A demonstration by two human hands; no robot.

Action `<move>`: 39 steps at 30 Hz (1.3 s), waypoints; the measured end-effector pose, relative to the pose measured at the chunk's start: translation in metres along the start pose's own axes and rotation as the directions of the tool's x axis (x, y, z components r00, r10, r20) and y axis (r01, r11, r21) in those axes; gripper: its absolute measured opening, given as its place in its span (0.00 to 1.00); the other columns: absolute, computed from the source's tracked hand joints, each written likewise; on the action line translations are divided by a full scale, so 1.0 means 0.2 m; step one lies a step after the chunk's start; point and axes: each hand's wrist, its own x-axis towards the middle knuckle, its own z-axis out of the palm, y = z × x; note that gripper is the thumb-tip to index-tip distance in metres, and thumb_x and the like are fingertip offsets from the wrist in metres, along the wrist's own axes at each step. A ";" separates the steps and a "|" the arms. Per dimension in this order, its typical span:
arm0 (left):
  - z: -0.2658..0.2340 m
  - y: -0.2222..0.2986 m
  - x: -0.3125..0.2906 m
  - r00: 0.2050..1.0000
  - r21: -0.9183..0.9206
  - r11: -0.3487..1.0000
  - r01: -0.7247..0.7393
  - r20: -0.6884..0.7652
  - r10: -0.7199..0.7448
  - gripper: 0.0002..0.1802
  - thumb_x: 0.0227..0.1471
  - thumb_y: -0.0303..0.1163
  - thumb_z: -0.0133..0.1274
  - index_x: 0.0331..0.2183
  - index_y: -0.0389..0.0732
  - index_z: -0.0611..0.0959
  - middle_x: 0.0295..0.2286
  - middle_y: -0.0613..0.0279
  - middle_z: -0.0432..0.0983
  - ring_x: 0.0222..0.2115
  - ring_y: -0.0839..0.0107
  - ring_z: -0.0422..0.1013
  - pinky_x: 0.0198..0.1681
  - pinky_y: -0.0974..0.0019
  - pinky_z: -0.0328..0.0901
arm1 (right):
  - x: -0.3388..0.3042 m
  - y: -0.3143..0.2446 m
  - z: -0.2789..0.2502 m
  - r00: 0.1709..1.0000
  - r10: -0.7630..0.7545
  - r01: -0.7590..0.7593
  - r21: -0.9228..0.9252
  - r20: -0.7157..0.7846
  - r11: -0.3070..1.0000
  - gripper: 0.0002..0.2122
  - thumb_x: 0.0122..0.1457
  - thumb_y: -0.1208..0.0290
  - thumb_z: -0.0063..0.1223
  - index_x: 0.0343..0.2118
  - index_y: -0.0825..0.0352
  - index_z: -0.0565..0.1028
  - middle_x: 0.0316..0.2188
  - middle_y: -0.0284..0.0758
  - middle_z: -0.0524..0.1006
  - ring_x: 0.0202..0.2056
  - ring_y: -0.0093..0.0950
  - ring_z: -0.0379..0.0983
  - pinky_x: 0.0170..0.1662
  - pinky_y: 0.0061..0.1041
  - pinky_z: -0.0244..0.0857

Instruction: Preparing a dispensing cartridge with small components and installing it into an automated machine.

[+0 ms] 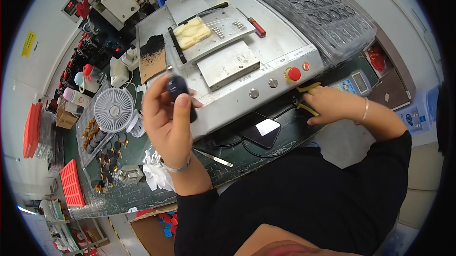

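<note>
While the left hand (167,123) lifts a small dark part (178,90) above the desk's (247,158) front edge, fingers closed around it, the right hand (330,105) grips what look like yellow-handled pliers (308,86); a loose pinch could drop the part onto the metal machine (237,90).

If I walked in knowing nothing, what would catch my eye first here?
Probably the left hand, raised mid-picture, gripping a small dark plastic part in front of the grey metal bench machine with its round red button. To the right, the right hand rests on yellow-handled pliers; a small white round fan sits left.
</note>
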 end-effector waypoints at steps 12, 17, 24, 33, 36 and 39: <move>0.05 -0.08 -0.02 0.801 -0.387 0.717 0.580 0.430 -0.417 0.18 0.59 0.32 0.43 0.47 0.30 0.69 0.37 0.51 0.72 0.32 0.65 0.74 0.27 0.69 0.73 | 0.07 0.11 0.30 0.967 0.176 -0.174 0.027 -0.184 0.984 0.37 0.28 0.66 0.65 0.46 0.76 0.65 0.43 0.50 0.64 0.48 0.48 0.60 0.54 0.43 0.54; 0.06 -0.06 -0.02 0.768 -0.416 0.676 0.608 0.523 -0.369 0.22 0.60 0.34 0.40 0.50 0.27 0.66 0.36 0.49 0.71 0.28 0.66 0.74 0.24 0.70 0.71 | -0.06 0.01 0.14 0.935 0.146 -0.025 0.351 -0.323 0.936 0.18 0.31 0.72 0.56 0.30 0.72 0.71 0.33 0.46 0.69 0.38 0.44 0.67 0.41 0.38 0.63; 0.08 -0.06 -0.06 0.616 -0.529 0.329 0.782 0.735 -0.283 0.25 0.61 0.35 0.37 0.49 0.20 0.63 0.34 0.46 0.69 0.24 0.67 0.72 0.20 0.74 0.69 | -0.02 -0.14 -0.33 0.886 -0.045 0.380 0.668 -0.461 0.640 0.20 0.33 0.73 0.52 0.35 0.72 0.71 0.25 0.39 0.71 0.27 0.29 0.66 0.33 0.25 0.62; 0.07 0.01 -0.10 0.616 -0.508 0.378 0.774 0.741 -0.267 0.25 0.60 0.36 0.39 0.49 0.20 0.64 0.33 0.46 0.70 0.23 0.69 0.71 0.19 0.75 0.67 | 0.00 -0.23 -0.46 0.898 -0.145 0.405 0.653 -0.415 0.640 0.24 0.30 0.72 0.53 0.38 0.74 0.72 0.28 0.39 0.72 0.29 0.28 0.67 0.36 0.23 0.63; 0.07 0.02 -0.11 0.665 -0.571 0.360 0.738 0.706 -0.243 0.24 0.60 0.34 0.38 0.49 0.22 0.64 0.34 0.46 0.69 0.23 0.68 0.71 0.20 0.74 0.67 | 0.00 -0.23 -0.47 0.907 -0.147 0.386 0.640 -0.394 0.665 0.27 0.28 0.71 0.52 0.39 0.75 0.71 0.29 0.40 0.72 0.31 0.28 0.68 0.38 0.22 0.63; 0.07 0.01 -0.10 0.691 -0.601 0.357 0.715 0.684 -0.233 0.22 0.60 0.33 0.38 0.49 0.24 0.64 0.35 0.47 0.69 0.25 0.68 0.71 0.21 0.73 0.67 | 0.00 -0.21 -0.44 0.869 -0.178 0.451 0.589 -0.462 0.671 0.25 0.30 0.72 0.53 0.38 0.75 0.72 0.28 0.39 0.72 0.29 0.28 0.68 0.35 0.23 0.63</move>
